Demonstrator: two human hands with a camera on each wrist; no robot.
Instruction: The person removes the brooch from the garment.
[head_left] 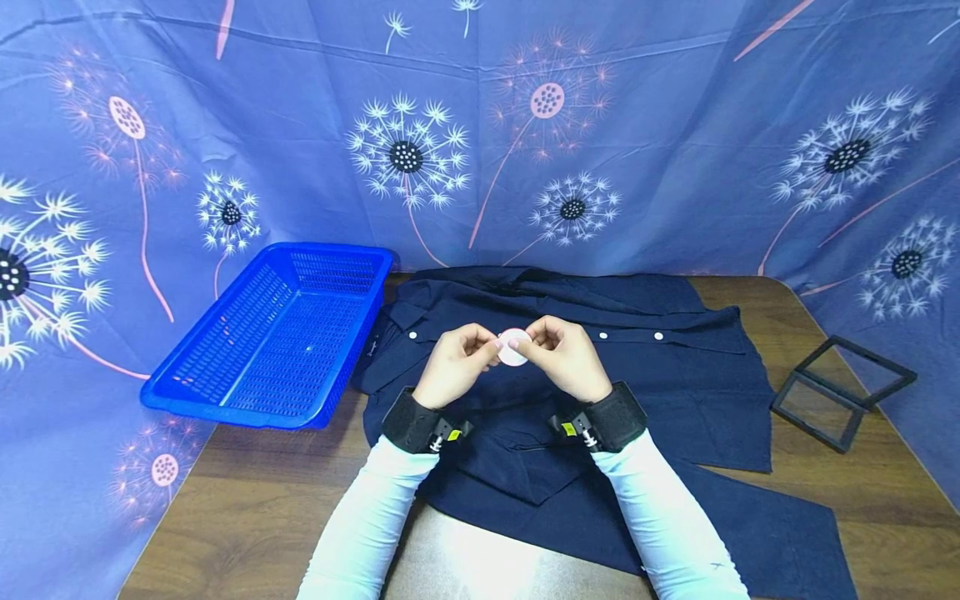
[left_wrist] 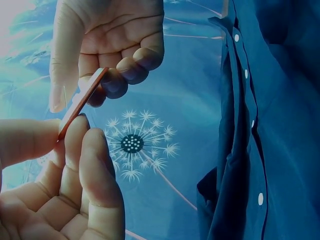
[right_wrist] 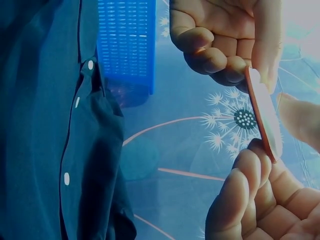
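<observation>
While both hands work above the shirt, I log the following. The left hand [head_left: 455, 361] and right hand [head_left: 566, 357] meet over the middle of the dark navy button-up shirt [head_left: 675, 367], sharing a small white round disc [head_left: 513, 347] between them. In the left wrist view the disc [left_wrist: 82, 102] is seen edge-on, thin, with a reddish rim, pinched between left thumb and fingertips at its lower end and by the right hand's curled fingers at its upper end. The right wrist view agrees: disc [right_wrist: 262, 112] held at both ends, clear of the fabric.

Grip state: both hands closed on the disc in fingertip pinches, no palm support.

Surroundings: blue plastic basket [head_left: 277, 333] at about 9 o'clock from the hands, touching the shirt's left edge. Black open frames [head_left: 840, 392] at 3 o'clock, well apart, near the table [head_left: 247, 492] edge. White buttons [head_left: 657, 337] run along the placket at 2 to 3 o'clock.

Risks, my judgement:
- The hold is on the rim only; if one pinch lets go before the other firms up, the disc could tip out and drop.
- A drop would likely land in dark folds, or the disc could roll on edge towards the table's edge.
- Opposed pulling could flex or bend so thin a piece.
- The wrist straps hang close over the cloth and could drag the laid-out shirt askew.
</observation>
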